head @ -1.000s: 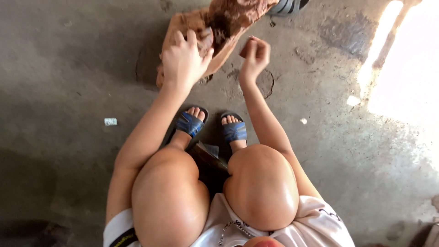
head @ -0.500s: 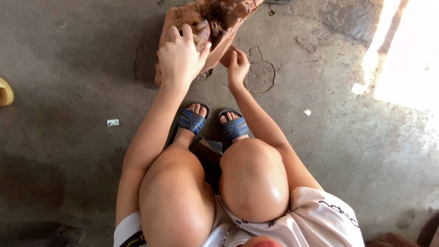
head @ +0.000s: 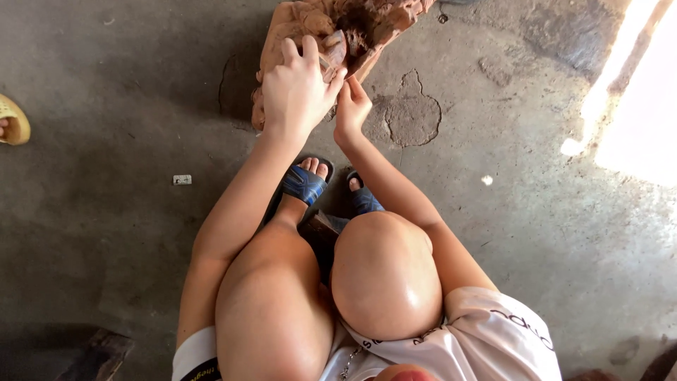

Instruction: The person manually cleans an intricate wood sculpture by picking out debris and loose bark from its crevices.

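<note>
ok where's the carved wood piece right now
In the head view the reddish-brown carved wood piece stands on the concrete floor at top centre, just beyond the blue sandals. The left hand lies on it, the right hand at its lower edge.

small white rectangular label or wrapper scrap (head: pixel 182 180) lying flat on grey concrete floor (head: pixel 84 233), left of the feet

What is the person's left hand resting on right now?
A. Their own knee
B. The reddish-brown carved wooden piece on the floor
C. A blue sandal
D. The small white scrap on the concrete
B: the left hand lies spread over the near edge of the carved wooden piece, while the right hand touches the same piece just beside it.
</note>
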